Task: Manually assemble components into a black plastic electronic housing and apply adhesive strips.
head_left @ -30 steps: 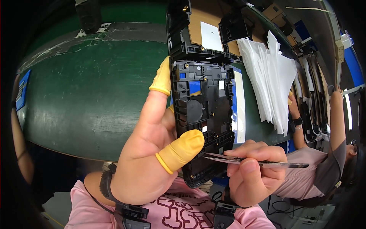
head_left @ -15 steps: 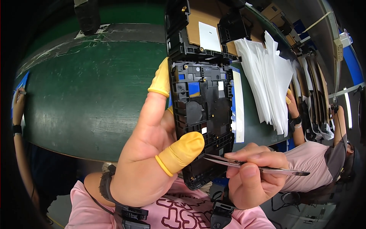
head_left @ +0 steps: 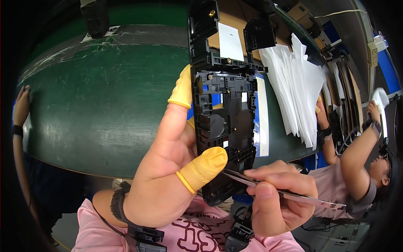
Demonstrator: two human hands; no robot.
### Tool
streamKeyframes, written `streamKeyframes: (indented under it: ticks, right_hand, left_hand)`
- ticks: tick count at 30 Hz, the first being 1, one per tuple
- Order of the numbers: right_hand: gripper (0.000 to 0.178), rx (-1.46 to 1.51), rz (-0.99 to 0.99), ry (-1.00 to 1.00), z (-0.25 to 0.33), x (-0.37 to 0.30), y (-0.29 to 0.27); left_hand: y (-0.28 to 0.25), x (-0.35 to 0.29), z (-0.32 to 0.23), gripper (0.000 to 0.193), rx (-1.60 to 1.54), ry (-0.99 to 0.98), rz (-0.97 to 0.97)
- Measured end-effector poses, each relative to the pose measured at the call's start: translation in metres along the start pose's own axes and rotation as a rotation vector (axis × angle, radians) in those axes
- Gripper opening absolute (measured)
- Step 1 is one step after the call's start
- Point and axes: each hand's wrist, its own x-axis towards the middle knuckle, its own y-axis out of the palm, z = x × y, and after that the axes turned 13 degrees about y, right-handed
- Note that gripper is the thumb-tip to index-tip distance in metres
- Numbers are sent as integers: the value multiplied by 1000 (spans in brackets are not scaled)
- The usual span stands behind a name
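My left hand, with yellow finger cots on its thumb and fingers, grips a black plastic frame by its left side. The frame is held up and tilted, its ribbed side with brass inserts and cut-out windows showing. My left thumb lies across its lower part. In my right hand is a pair of metal tweezers, pinched between thumb and fingers. The tweezers' tips reach the lower part of the frame beside my left thumb; whether they touch it or hold anything, I cannot tell.
Behind the frame stretches a green worktable. White sheets stand in a fanned stack to the right, near a row of upright cardboard dividers. A co-worker is at the right; another person's hand rests at the far left.
The black frame has turned slightly and shifted a little right with my left hand. The tweezers tilt more steeply. At the right, the co-worker has raised an arm; the left person's hand has moved.
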Motion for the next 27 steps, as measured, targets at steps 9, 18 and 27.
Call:
streamKeyframes:
  ticks: [9,18,27]
  right_hand:
    - [25,20,93,-10,2,2,-6]
    - [19,445,235,269,-4,18,-24]
    - [17,365,301,181,-11,21,-24]
  left_hand:
    - [-1,0,3,85,9,41,6]
    - [2,1,-8,81,-85,-80,6]
    - [-1,0,-4,84,43,-67,6]
